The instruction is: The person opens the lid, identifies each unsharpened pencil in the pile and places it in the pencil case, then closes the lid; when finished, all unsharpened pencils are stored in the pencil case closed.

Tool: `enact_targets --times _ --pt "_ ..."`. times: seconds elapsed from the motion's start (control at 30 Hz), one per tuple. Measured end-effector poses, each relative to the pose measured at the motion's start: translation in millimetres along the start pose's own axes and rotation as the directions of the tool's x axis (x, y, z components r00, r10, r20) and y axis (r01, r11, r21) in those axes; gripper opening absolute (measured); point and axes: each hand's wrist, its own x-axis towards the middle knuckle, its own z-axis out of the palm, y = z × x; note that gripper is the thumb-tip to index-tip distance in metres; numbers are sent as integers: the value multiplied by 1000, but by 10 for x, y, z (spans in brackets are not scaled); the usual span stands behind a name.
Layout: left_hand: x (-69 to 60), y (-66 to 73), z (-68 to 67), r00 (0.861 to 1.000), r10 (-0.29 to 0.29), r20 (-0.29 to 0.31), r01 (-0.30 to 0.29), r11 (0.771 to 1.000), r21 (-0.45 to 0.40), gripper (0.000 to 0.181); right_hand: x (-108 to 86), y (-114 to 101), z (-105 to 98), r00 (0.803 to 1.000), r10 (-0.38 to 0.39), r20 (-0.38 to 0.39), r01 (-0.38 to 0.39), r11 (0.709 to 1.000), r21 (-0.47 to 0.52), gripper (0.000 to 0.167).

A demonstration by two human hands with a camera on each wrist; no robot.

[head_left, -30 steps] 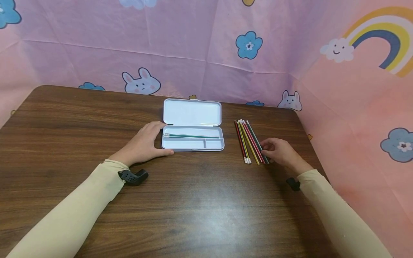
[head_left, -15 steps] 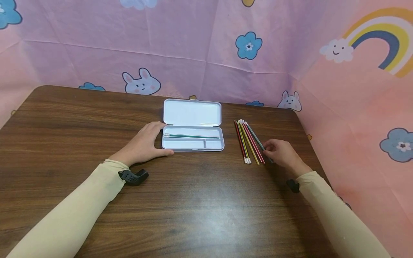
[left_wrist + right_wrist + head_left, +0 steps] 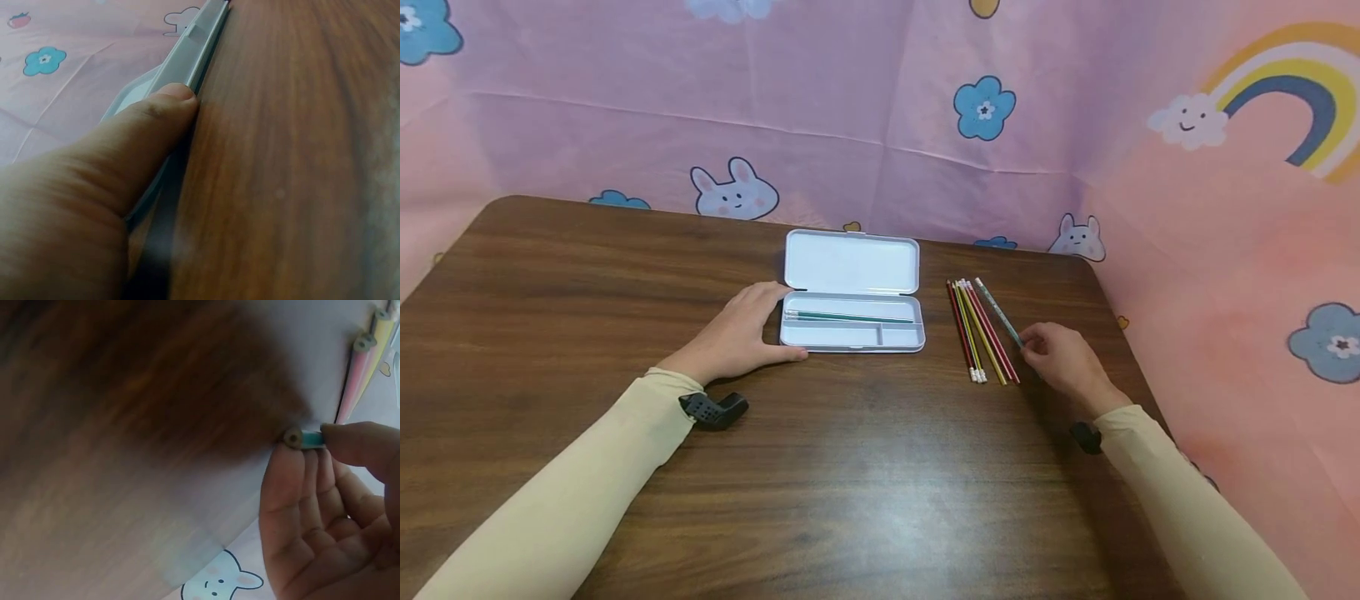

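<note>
A white pencil case (image 3: 831, 335) lies with its lid (image 3: 852, 262) raised at the back of the table; green pencils (image 3: 853, 317) lie in its long compartment. My left hand (image 3: 730, 333) holds the case by its left end, the thumb (image 3: 150, 125) against the front edge in the left wrist view. To the right, my right hand (image 3: 1066, 358) pinches a green pencil (image 3: 997, 310) between thumb and fingertips near its lower end. The right wrist view shows the blunt end of that pencil (image 3: 306, 439). Left of it lies a bunch of red, yellow and dark pencils (image 3: 981, 333).
The brown wooden table (image 3: 850, 467) extends in front of the case and to its left. A patterned cloth (image 3: 865, 100) hangs behind the table, and another pink one (image 3: 1240, 275) closes in the right side.
The green pencil in my right hand has come away from the bunch, its lower end drawn rightward. My left hand stays on the case. The head view has shifted slightly.
</note>
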Motion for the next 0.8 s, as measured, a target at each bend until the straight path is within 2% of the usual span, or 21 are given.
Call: enact_targets --times 0.13,0.3,0.4,0.53,0.6,0.8 --pt "16 -10 12 1000 1 4 -1 1000 4 106 0 16 -4 999 -6 -42 7 1000 4 20" --pt "6 -6 9 1000 -3 1 3 1000 8 105 45 1 9 992 -62 -115 65 998 24 19" --pt "3 10 0 1000 -4 4 4 1000 8 104 72 -42 21 977 -127 -168 131 991 12 18" --pt "4 22 -7 1000 -5 5 5 1000 6 104 109 -136 32 945 -222 -240 219 975 -37 17" --pt "6 22 -8 1000 -4 5 4 1000 6 104 130 -194 36 934 -243 -260 238 970 -51 18" --pt "3 24 -15 1000 -3 5 3 1000 7 104 216 -398 75 920 -271 -282 260 963 -76 19"
